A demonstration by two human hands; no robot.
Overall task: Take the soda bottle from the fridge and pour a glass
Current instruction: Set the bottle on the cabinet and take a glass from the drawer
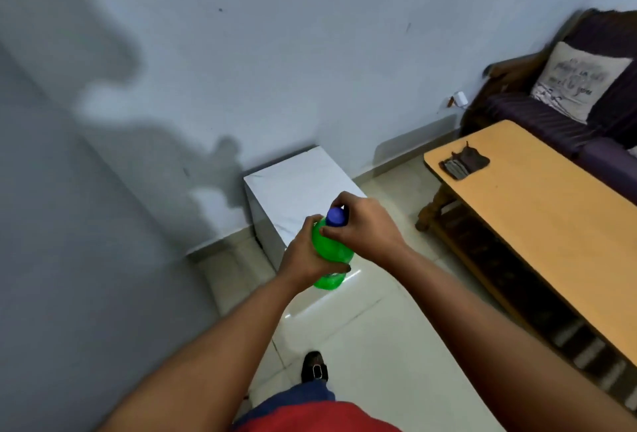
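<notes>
A green soda bottle (333,252) with a blue cap (336,217) is held upright in front of me, above the floor. My left hand (302,259) wraps around the bottle's body from the left. My right hand (365,224) comes from the right, its fingers closed around the cap and neck. No glass and no fridge are in view.
A white marble-look box (293,190) stands against the pale wall just beyond the bottle. A wooden coffee table (537,224) with a dark pouch (463,162) lies to the right, a dark sofa with a cushion (579,87) behind it. Glossy tiled floor and my foot (313,368) are below.
</notes>
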